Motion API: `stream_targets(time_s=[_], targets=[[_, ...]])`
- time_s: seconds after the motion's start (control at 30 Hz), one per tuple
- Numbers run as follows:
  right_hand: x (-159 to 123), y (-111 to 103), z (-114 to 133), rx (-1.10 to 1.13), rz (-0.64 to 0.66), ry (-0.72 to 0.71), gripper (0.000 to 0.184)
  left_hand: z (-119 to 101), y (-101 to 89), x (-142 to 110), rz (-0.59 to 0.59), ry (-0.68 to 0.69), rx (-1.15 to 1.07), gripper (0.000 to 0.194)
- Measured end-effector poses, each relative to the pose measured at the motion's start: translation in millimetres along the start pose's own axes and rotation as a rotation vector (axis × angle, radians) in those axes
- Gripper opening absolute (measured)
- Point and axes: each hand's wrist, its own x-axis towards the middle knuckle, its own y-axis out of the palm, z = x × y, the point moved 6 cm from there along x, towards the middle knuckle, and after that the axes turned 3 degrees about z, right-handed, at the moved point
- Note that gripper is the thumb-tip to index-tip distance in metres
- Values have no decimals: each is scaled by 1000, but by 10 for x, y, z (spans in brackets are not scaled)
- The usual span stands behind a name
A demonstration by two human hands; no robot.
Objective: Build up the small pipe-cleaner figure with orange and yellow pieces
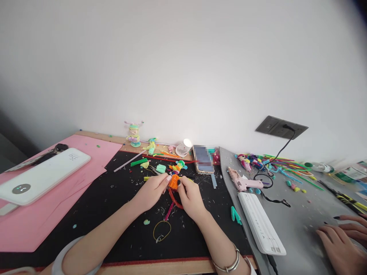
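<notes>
Between my two hands is a small figure of fuzzy pipe cleaners with an orange body (173, 183) and a multicoloured head (178, 166). My left hand (154, 190) pinches the figure from the left, its fingers closed. From the other side my right hand (191, 195) pinches the orange part, with a dark-nailed thumb resting on it. A red pipe cleaner (174, 198) curves below the figure, near my right hand. Nearer to me a magenta pipe cleaner (169, 211) and a rubber band (162, 231) lie on the black mat (123, 221).
A phone (204, 159) and a paper cup (184, 147) stand behind my hands. Rightward are a pink glue gun (243, 182), a white power strip (261, 223) and a co-worker's hands (344, 240). On the left, a white device (46, 175) lies on pink sheets (83, 183).
</notes>
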Motion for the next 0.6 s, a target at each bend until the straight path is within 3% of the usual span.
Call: stream_targets(time_s=[0.13,0.6], targets=[[-4,-10,10,4,-8,-8,21,-41,47,-2,53,36,-32,38],[-7,37,14,23,-26,-35,21,-105,81,-21,29,82,29,32]])
